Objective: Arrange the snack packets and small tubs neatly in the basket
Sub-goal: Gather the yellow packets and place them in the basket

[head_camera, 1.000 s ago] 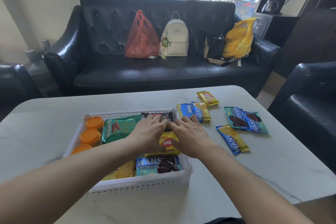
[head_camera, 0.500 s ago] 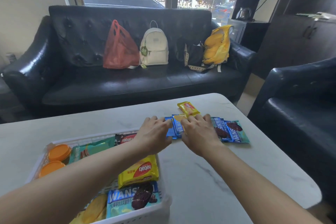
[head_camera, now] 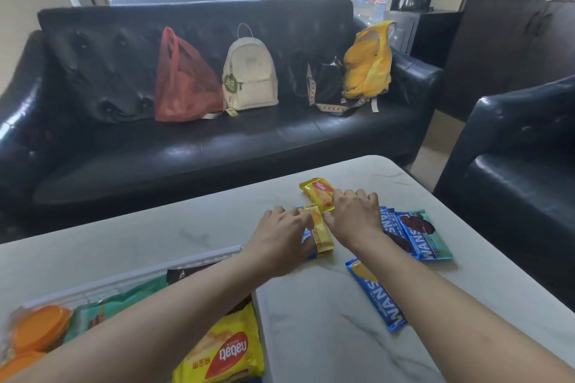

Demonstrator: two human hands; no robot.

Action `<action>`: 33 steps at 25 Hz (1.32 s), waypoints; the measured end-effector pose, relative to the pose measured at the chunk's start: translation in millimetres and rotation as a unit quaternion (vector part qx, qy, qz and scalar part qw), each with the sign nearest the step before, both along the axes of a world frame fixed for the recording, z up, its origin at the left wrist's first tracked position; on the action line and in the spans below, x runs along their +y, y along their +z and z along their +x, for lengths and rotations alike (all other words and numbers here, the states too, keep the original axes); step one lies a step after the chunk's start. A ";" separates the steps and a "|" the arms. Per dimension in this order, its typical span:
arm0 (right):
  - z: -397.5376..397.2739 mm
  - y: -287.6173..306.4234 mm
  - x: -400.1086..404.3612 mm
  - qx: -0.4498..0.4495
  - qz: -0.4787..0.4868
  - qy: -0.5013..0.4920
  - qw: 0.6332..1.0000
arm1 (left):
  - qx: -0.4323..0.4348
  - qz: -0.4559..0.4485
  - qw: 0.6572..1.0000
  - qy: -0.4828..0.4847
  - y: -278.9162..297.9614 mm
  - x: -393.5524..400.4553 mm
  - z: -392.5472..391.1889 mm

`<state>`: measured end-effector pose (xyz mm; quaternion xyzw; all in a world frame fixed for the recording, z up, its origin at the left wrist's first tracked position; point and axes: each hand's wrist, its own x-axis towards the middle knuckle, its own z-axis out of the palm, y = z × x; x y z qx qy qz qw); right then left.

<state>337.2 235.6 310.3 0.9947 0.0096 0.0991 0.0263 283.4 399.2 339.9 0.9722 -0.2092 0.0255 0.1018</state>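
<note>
**Beyond the basket, we gather the loose packets**

Right of the basket [head_camera: 130, 278], out on the table [head_camera: 326, 336], we have both hands on the packets not yet packed. Our left hand [head_camera: 281, 242] curls its fingers over a yellow packet [head_camera: 322, 235] lying on a blue one; our right hand [head_camera: 354, 221] presses curled fingers onto the far packet [head_camera: 317, 193], though whether it pinches we cannot tell. Farther right of the basket lie the teal packets [head_camera: 420, 235] and a long blue packet [head_camera: 376, 295]. Inside the basket sit orange tubs [head_camera: 40, 328] and a big yellow pack [head_camera: 224, 351]. We judge the step to be picking up; next we need firm holds, then a carry back to the basket.
</note>
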 end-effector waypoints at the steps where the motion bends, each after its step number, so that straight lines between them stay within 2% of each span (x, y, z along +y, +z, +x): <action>1: 10.3 -7.1 -0.2 -0.001 0.006 -0.007 1.000 | 0.008 -0.010 1.000 0.000 -3.6 -1.3 6.9; 6: 57.9 -35.1 -3.2 -0.009 0.065 -0.050 0.997 | 0.054 -0.055 0.997 0.010 -24.4 2.3 30.9; 16: 94.8 -60.6 1.3 0.016 0.107 -0.069 0.992 | 0.064 -0.064 0.996 0.015 -45.9 9.9 48.8; 24: 64.5 -29.5 -10.8 -0.028 0.156 -0.034 0.987 | 0.051 -0.084 0.995 0.013 -33.4 10.3 43.2; 28: 28.7 -16.4 -13.6 -0.051 0.184 0.021 0.981 | 0.036 -0.122 0.991 0.030 -24.3 21.8 38.8; 33: -23.2 -1.7 -7.8 -0.044 0.230 0.093 0.968 | 0.029 -0.113 0.992 0.048 -16.3 27.6 12.8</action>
